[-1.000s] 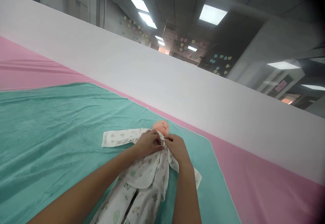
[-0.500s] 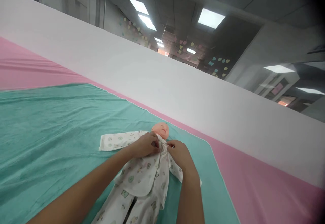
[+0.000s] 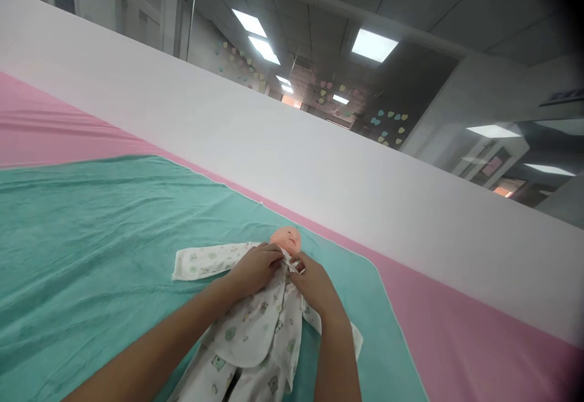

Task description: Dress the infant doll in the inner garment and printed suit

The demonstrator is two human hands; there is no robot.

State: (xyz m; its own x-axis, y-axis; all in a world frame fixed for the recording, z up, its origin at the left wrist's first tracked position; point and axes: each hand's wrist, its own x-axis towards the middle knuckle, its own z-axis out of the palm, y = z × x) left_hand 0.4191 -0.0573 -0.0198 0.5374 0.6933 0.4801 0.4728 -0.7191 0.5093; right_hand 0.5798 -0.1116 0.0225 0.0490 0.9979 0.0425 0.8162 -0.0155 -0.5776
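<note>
A baby doll lies on its back, dressed in a white printed baby shirt and matching trousers. Just below the doll's chin, my left hand is closed on the collar edge of the shirt. My right hand pinches the other side of the shirt front, close beside it. The fingertips nearly meet, and they partly hide the cloth between them. One sleeve stretches out to the left; the other lies partly behind my right forearm.
A green cloth with soft wrinkles spreads under the doll, over a pink sheet. A low white wall runs along the far side, with glass above it that shows ceiling lights and heart-shaped stickers.
My hands have drawn slightly closer together at the collar, and my right fingers have curled further over the cloth. The whole view has shifted down a little.
</note>
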